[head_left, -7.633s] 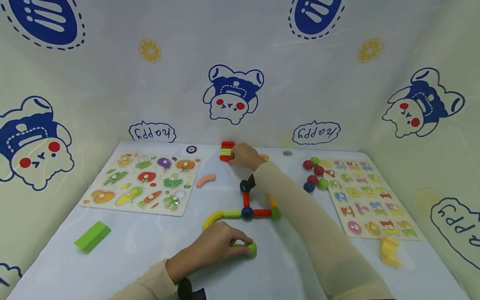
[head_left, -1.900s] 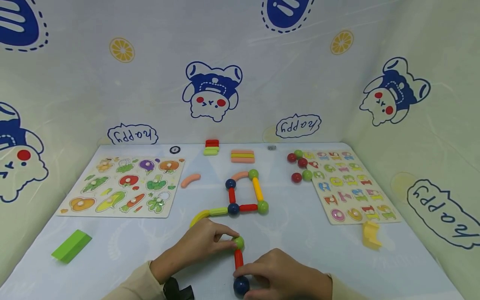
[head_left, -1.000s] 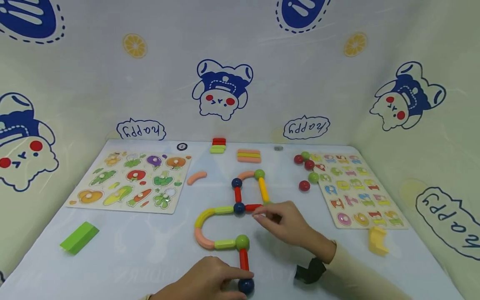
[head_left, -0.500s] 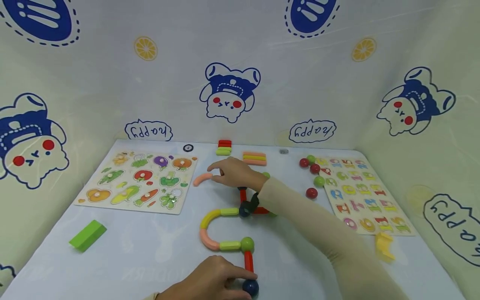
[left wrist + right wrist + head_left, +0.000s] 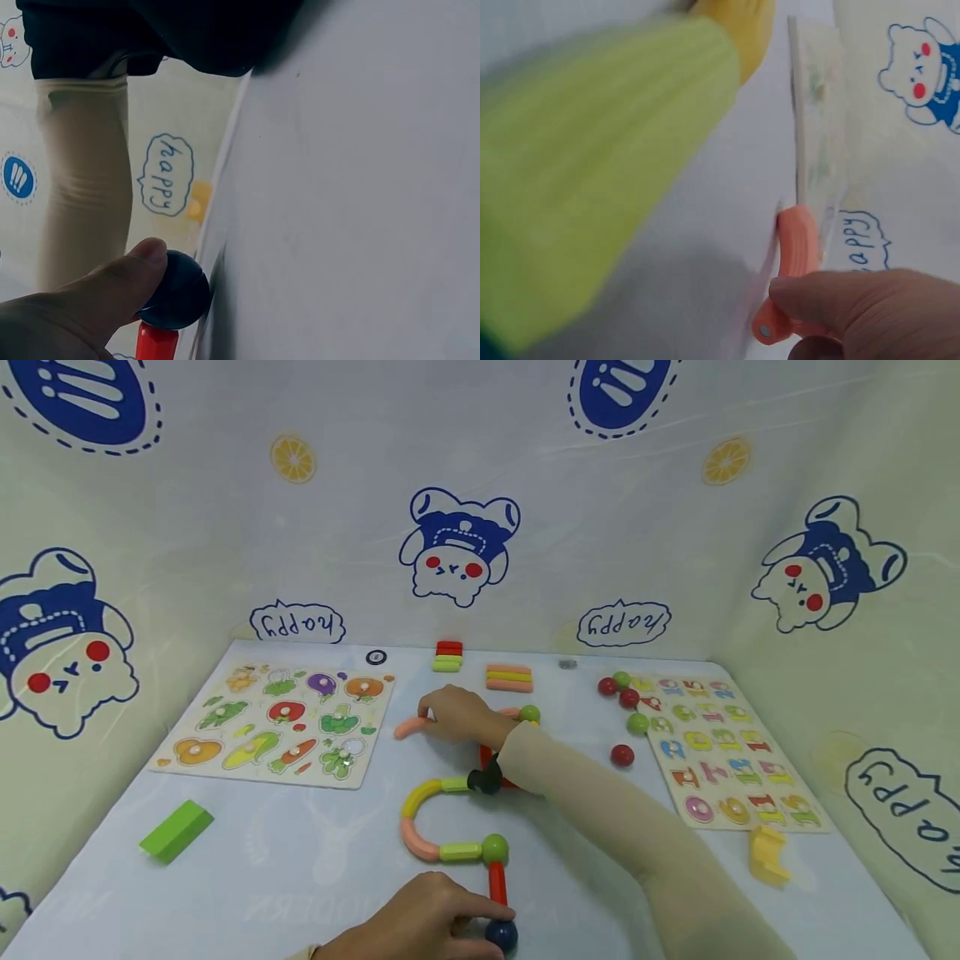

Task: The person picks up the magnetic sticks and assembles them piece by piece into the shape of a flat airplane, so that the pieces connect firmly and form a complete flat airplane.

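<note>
My left hand [image 5: 423, 920] holds a navy ball [image 5: 501, 935] between thumb and fingers near the front edge. A straight red rod [image 5: 497, 883] joins that ball to a green ball [image 5: 495, 849]. From there a light green rod [image 5: 460, 852], a pink curved rod and a yellow curved rod [image 5: 422, 797] form a bend leading back to a second light green rod [image 5: 607, 150]. My right hand [image 5: 463, 717] pinches a loose pink curved rod [image 5: 799, 244] beside the vegetable board. The right forearm hides part of the frame of rods and balls behind.
A vegetable puzzle board [image 5: 273, 727] lies at the left and another puzzle board [image 5: 731, 752] at the right. Loose red and green balls [image 5: 622, 756] sit beside the right board. Spare rods [image 5: 510, 677] lie at the back. A green block [image 5: 177, 832] and yellow piece [image 5: 768, 855] flank the workspace.
A red rod and navy ball joined the green ball. The left hand shifted from green ball to navy ball. The right hand reached back left, took the pink curved rod and drew it slightly right.
</note>
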Tool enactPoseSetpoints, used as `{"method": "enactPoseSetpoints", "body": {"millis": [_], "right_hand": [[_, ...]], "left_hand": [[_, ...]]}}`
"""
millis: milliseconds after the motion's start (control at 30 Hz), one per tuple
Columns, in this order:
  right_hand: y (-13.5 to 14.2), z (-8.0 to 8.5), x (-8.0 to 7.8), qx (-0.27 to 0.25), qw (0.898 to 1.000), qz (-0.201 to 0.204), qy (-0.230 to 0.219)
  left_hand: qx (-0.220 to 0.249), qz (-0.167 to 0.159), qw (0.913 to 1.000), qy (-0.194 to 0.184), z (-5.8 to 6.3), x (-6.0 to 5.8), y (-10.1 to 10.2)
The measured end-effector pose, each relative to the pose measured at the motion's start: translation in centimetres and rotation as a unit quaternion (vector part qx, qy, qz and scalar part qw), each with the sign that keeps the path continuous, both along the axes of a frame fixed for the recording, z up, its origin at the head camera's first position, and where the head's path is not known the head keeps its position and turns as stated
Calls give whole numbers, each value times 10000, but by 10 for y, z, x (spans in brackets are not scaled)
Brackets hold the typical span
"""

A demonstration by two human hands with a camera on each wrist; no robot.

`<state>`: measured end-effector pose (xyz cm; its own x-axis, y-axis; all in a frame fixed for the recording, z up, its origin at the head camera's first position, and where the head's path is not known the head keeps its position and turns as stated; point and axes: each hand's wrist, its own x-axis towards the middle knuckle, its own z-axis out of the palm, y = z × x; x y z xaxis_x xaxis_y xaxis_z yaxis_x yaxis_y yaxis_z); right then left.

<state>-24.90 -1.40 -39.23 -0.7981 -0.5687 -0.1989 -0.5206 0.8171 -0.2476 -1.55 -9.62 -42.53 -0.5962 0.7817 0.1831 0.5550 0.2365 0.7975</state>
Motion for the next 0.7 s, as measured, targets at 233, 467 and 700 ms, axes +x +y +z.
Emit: {"method": "enactPoseSetpoints", "body": {"millis": [233, 467, 700], "right_hand": [[47, 13, 36, -881, 9953, -285, -290], [133, 20, 102, -2123, 9772, 21, 59], [200, 0, 160, -1997, 9760, -763, -425]], "left_hand": [[-18, -38, 9999, -138, -5, 1, 4], [-96, 29, 9998, -176, -2, 0, 6], [-124, 121, 9993, -321, 2, 0, 5]]}}
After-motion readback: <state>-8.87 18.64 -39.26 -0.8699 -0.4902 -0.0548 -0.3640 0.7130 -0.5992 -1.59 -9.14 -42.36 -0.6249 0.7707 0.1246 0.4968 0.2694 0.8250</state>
